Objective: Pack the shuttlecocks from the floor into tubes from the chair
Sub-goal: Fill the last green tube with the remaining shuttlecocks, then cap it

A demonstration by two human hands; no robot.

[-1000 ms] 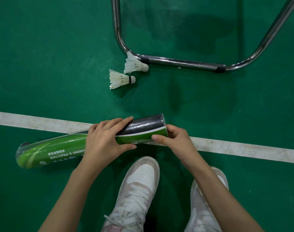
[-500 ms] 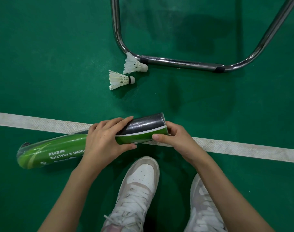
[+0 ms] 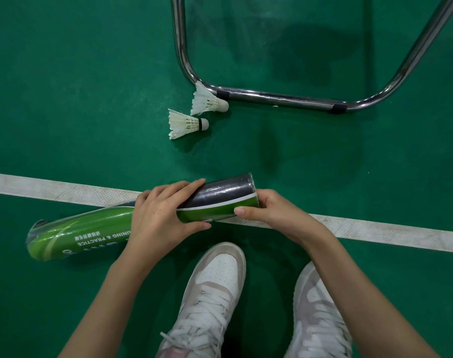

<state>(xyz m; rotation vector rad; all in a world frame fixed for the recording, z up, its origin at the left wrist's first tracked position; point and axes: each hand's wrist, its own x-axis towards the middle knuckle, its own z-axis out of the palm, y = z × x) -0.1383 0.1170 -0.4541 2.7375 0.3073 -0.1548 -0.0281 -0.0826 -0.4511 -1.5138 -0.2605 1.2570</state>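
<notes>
Green-and-black tube (image 3: 96, 228) held level above the white court line (image 3: 375, 228), at 6 o'clock of the two shuttlecocks. Left hand (image 3: 161, 218) – grip wrapped round its middle. Right hand (image 3: 274, 213) – grip curled on the black end. Near shuttlecock (image 3: 186, 124) and far shuttlecock (image 3: 210, 102) lie on the floor, the far one touching the chair frame (image 3: 272, 95).

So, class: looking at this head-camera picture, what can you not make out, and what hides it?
- Head view: the tube mouth, hidden by the right hand, so contents cannot be told.
- The tube's middle, covered by the left hand.
- The chair seat: only the chair frame shows, cut by the top edge.
- Both shoes, cut by the bottom edge.
</notes>
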